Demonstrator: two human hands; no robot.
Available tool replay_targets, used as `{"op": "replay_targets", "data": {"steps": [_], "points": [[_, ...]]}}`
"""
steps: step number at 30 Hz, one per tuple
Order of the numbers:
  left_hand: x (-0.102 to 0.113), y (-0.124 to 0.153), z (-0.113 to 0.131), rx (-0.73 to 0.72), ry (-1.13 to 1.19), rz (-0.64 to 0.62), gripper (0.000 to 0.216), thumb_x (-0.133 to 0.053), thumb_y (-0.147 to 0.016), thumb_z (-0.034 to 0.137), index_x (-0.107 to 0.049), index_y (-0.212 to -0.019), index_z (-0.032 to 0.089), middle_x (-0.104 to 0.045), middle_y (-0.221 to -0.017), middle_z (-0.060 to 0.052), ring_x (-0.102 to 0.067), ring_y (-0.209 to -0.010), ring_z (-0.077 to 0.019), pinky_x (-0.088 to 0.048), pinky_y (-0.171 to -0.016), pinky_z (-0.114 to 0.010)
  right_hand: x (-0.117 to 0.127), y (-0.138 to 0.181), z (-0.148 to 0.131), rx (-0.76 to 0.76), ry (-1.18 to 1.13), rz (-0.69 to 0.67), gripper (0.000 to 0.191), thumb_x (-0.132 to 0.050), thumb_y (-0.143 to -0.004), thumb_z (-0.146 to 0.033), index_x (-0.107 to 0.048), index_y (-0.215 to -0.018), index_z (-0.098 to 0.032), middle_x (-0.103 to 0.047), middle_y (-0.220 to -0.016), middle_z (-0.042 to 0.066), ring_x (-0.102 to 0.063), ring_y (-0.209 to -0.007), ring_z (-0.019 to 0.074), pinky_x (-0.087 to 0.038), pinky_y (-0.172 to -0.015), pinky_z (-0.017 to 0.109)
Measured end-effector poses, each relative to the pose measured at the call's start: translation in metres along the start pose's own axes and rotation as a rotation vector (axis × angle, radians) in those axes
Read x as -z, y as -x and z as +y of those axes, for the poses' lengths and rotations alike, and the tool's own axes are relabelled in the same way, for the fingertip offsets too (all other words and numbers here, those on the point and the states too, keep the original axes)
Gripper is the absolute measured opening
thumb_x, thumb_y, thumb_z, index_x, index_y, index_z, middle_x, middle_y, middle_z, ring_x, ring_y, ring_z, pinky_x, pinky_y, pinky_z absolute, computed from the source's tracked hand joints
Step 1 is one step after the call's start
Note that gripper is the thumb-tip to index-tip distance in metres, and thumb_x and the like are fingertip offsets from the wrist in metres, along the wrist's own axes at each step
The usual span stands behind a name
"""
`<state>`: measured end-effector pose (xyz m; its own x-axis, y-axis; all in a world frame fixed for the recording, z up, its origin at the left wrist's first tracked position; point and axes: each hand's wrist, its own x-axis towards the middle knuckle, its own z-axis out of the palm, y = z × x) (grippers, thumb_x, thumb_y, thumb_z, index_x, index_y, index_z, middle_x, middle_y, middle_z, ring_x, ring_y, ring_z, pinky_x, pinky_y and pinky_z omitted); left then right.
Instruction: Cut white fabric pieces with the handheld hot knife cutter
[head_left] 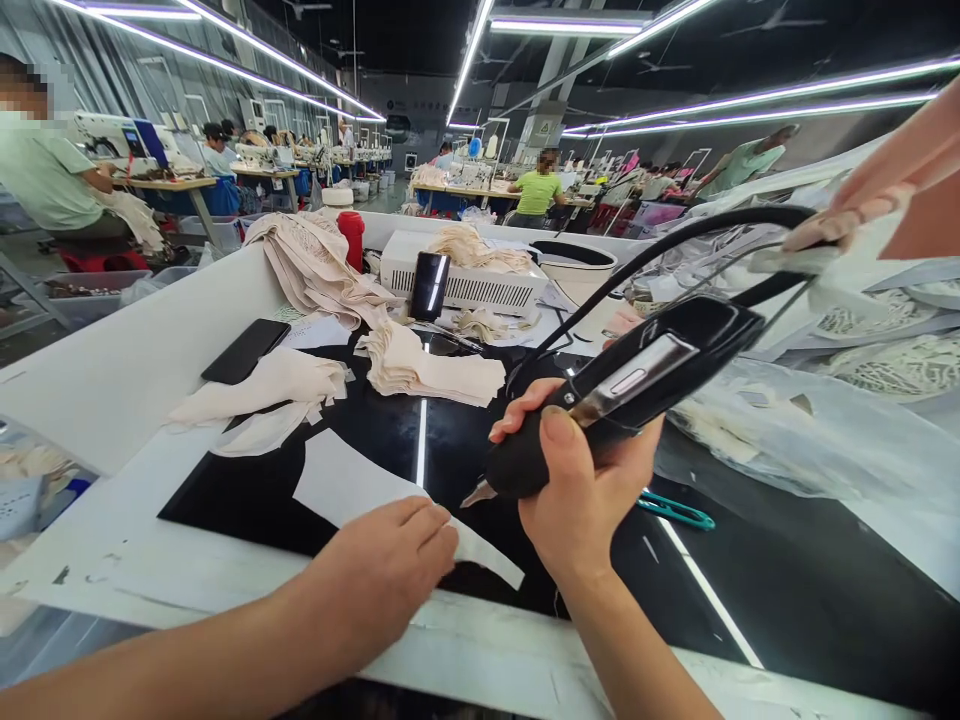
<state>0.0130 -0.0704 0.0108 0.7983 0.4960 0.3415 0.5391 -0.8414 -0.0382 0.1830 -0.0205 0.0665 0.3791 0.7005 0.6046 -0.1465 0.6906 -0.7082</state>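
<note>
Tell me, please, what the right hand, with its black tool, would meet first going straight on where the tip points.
Most likely the fingers of the left hand, or the white piece beside them; how high the tool tip sits above the black surface is unclear.

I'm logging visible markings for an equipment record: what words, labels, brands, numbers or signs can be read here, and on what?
No text can be read with certainty.
Black handheld tool: small pale mark, too blurred to read.
Wall lettering at the back: too small and blurred.
Pillar sign: too small.
</note>
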Motion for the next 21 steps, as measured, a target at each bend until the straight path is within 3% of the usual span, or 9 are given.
{"op": "replay_targets", "data": {"steps": [3, 6, 8, 12, 17, 21], "points": [[0.013, 0.002, -0.021, 0.055, 0.11, -0.144, 0.026, -0.055, -0.095, -0.008, -0.067, -0.1, 0.015, -0.075, -0.114, -0.007, -0.071, -0.104, -0.0199, -0.059, -0.096, -0.03, 0.008, -0.001, -0.011, -0.006, 0.01, -0.007, 0.038, -0.088, -0.085, -0.034, -0.058, -0.107, -0.029, -0.072, -0.083, -0.007, -0.066, -0.06, 0.0124, -0.059, -0.053, 0.026], [0.015, 0.001, -0.031, 0.19, 0.077, -0.213, 0.036, -0.054, -0.09, -0.013, -0.066, -0.108, 0.016, -0.073, -0.118, -0.007, -0.07, -0.103, -0.0222, -0.06, -0.087, -0.032, 0.015, 0.002, -0.019, -0.006, 0.015, -0.025, 0.035, -0.086, -0.086, -0.032, -0.059, -0.109, -0.03, -0.071, -0.082, -0.007, -0.065, -0.058, 0.0126, -0.058, -0.053, 0.028], [0.015, -0.003, -0.027, 0.27, -0.012, -0.258, 0.037, -0.057, -0.091, -0.011, -0.066, -0.114, 0.016, -0.072, -0.117, -0.008, -0.069, -0.095, -0.0241, -0.06, -0.079, -0.034, 0.017, 0.006, -0.023, -0.008, 0.015, -0.034, 0.034, -0.085, -0.087, -0.033, -0.06, -0.11, -0.03, -0.071, -0.082, -0.007, -0.065, -0.058, 0.0127, -0.058, -0.053, 0.028], [0.019, -0.013, -0.009, 0.33, -0.063, -0.337, 0.015, -0.066, -0.101, 0.011, -0.067, -0.116, 0.016, -0.069, -0.104, -0.007, -0.069, -0.082, -0.0233, -0.057, -0.068, -0.033, 0.021, 0.014, -0.029, -0.033, 0.025, -0.028, 0.033, -0.085, -0.088, -0.033, -0.061, -0.11, -0.03, -0.07, -0.084, -0.006, -0.066, -0.059, 0.0128, -0.058, -0.054, 0.028], [0.024, -0.013, -0.004, 0.284, -0.134, -0.295, 0.005, -0.063, -0.105, 0.018, -0.067, -0.102, 0.018, -0.066, -0.091, -0.004, -0.066, -0.076, -0.0222, -0.052, -0.062, -0.031, 0.029, 0.017, -0.03, -0.022, 0.037, -0.029, 0.035, -0.084, -0.088, -0.033, -0.061, -0.115, -0.031, -0.07, -0.086, -0.006, -0.067, -0.06, 0.0131, -0.059, -0.054, 0.028], [0.019, -0.009, -0.007, 0.193, -0.202, -0.157, 0.016, -0.058, -0.102, 0.006, -0.064, -0.092, 0.018, -0.065, -0.087, -0.005, -0.063, -0.075, -0.022, -0.052, -0.064, -0.032, 0.035, 0.013, -0.026, -0.002, 0.049, 0.009, 0.035, -0.085, -0.087, -0.032, -0.061, -0.112, -0.031, -0.07, -0.086, -0.007, -0.067, -0.059, 0.0129, -0.06, -0.056, 0.028]]}}
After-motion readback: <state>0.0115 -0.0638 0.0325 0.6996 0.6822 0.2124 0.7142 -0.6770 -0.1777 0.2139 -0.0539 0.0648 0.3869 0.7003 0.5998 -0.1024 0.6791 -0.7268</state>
